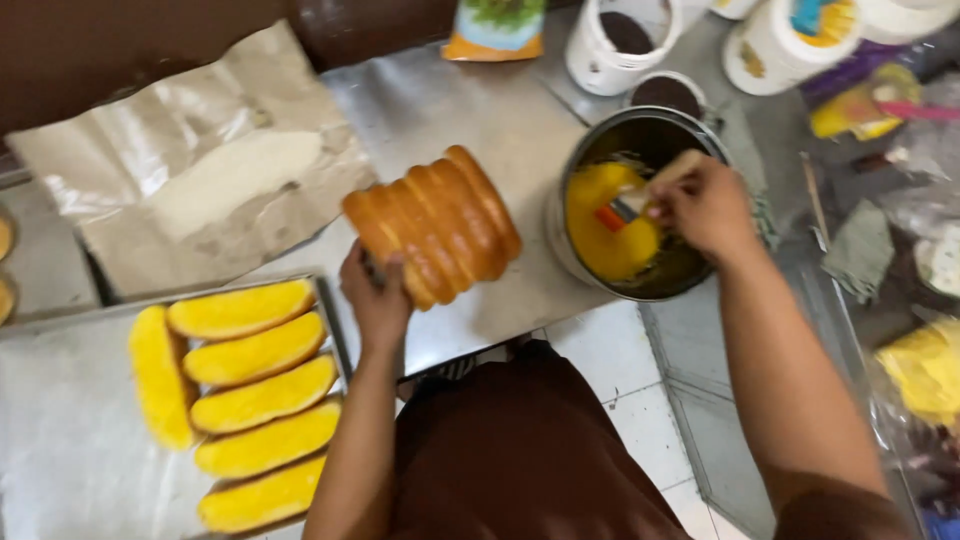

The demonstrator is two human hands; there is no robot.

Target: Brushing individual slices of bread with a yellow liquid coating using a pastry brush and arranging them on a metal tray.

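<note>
Six yellow-coated buns (pixel 250 400) are laid on a tray (pixel 70 440), left of the metal pot (pixel 640 200) on the surface (pixel 440 110). A row of joined brown buns (pixel 435 225) is gripped by the left hand (pixel 378 295), between tray and pot. A brush (pixel 650 190) is clasped by the right hand (pixel 708 208) over the yellow spread (pixel 605 235) inside the pot.

Even, fairly bright indoor light with soft, faint shadows. Pale glare lies on the metal table (pixel 450 100) toward twelve o'clock. Motion blur softens everything, worst toward three o'clock.
</note>
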